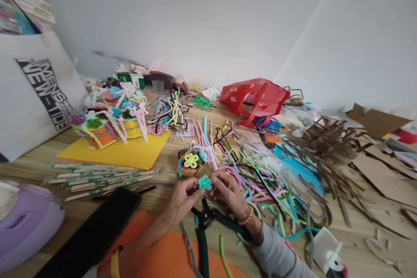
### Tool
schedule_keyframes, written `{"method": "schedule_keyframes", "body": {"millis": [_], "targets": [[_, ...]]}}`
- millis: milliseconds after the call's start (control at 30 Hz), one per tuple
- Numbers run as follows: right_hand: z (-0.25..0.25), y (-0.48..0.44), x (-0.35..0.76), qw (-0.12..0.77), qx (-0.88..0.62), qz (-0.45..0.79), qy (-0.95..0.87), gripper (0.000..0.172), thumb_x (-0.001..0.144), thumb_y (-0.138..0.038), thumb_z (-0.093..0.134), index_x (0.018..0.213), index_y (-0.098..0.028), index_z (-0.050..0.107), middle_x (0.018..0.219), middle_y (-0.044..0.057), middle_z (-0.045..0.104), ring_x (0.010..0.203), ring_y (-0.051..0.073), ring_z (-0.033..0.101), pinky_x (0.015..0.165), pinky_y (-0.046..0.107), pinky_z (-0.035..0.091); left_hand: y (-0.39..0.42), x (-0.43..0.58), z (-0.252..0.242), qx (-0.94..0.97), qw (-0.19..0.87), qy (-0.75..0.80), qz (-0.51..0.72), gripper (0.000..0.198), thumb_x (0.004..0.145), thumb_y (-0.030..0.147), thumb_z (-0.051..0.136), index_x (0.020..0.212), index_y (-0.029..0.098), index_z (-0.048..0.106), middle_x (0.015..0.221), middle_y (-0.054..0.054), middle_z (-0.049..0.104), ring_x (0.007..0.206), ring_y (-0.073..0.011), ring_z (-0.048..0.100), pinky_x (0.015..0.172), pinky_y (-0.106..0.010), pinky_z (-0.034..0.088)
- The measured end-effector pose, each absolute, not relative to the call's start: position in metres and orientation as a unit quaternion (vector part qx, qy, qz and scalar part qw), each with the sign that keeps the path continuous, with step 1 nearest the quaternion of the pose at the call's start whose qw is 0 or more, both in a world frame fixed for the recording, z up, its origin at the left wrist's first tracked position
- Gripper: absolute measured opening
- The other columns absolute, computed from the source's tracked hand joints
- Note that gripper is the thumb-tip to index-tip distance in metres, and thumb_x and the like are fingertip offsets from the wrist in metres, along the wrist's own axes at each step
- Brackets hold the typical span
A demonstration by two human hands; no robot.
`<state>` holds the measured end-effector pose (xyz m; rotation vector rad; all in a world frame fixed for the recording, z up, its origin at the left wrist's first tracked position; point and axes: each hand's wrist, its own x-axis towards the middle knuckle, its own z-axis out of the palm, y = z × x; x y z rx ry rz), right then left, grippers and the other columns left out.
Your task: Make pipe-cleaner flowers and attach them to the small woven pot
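Between my two hands is a small teal pipe-cleaner flower (205,182). My left hand (183,197) pinches its left side with thumb and fingers. On the other side, my right hand (229,191) has its fingers closed at the flower's right edge. Just beyond stands a small basket (182,169) decorated with a yellow pipe-cleaner flower (191,160) and other fuzzy pieces. Green-handled pliers (206,217) lie beneath my hands, partly over an orange sheet (163,252).
Loose pipe cleaners (241,173) spread to the right. Decorated baskets (110,117) sit on a yellow sheet (140,156) at left, near wrapped chopsticks (100,180) and a black phone (94,230). A red bag (237,97) and brown woven baskets (335,143) stand farther back.
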<state>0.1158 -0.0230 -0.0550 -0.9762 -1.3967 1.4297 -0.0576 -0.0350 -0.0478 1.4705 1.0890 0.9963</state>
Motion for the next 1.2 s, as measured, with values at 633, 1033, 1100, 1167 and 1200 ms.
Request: {"method": "schedule_keyframes", "body": {"millis": [633,1033,1100,1167,1200], "targets": [[-0.053,-0.027,0.114,0.407,-0.409,0.566,-0.588,0.034,0.079,-0.047,0.067,0.087,-0.015,0.061,0.064,-0.001,0.058,0.050,0.007,0.049,0.047,0.018,0.040,-0.038,-0.059,-0.041,0.632,0.487,0.448,0.404,0.017,0.075,0.029,0.057,0.062,0.018,0.052,0.057,0.005,0.041,0.056,-0.0113,0.038,0.052,-0.023,0.031],[-0.044,-0.028,0.112,0.433,-0.418,0.563,-0.566,0.035,0.077,-0.049,0.068,0.084,-0.016,0.059,0.062,-0.003,0.056,0.047,0.007,0.047,0.044,0.018,0.037,-0.036,-0.059,-0.048,0.634,0.470,0.465,0.401,0.017,0.075,0.030,0.056,0.062,0.018,0.056,0.056,0.004,0.047,0.055,-0.0128,0.043,0.052,-0.023,0.033],[-0.044,-0.028,0.111,0.439,-0.420,0.566,-0.557,0.035,0.076,-0.049,0.069,0.084,-0.016,0.059,0.061,-0.003,0.056,0.047,0.008,0.047,0.044,0.018,0.037,-0.037,-0.060,-0.047,0.640,0.464,0.468,0.396,0.021,0.076,0.031,0.056,0.059,0.018,0.053,0.054,0.004,0.046,0.055,-0.0128,0.042,0.051,-0.023,0.032],[-0.046,-0.028,0.112,0.443,-0.417,0.574,-0.548,0.035,0.076,-0.048,0.070,0.084,-0.016,0.058,0.061,-0.003,0.055,0.047,0.008,0.047,0.044,0.018,0.037,-0.037,-0.060,-0.046,0.647,0.453,0.473,0.392,0.025,0.076,0.032,0.056,0.057,0.019,0.049,0.053,0.005,0.043,0.054,-0.0123,0.040,0.051,-0.023,0.030],[-0.047,-0.028,0.112,0.446,-0.415,0.577,-0.544,0.034,0.076,-0.048,0.070,0.084,-0.017,0.058,0.061,-0.003,0.055,0.047,0.008,0.047,0.044,0.019,0.036,-0.037,-0.060,-0.045,0.650,0.447,0.474,0.392,0.026,0.077,0.033,0.056,0.056,0.019,0.048,0.054,0.005,0.041,0.054,-0.0122,0.039,0.051,-0.023,0.030]]}}
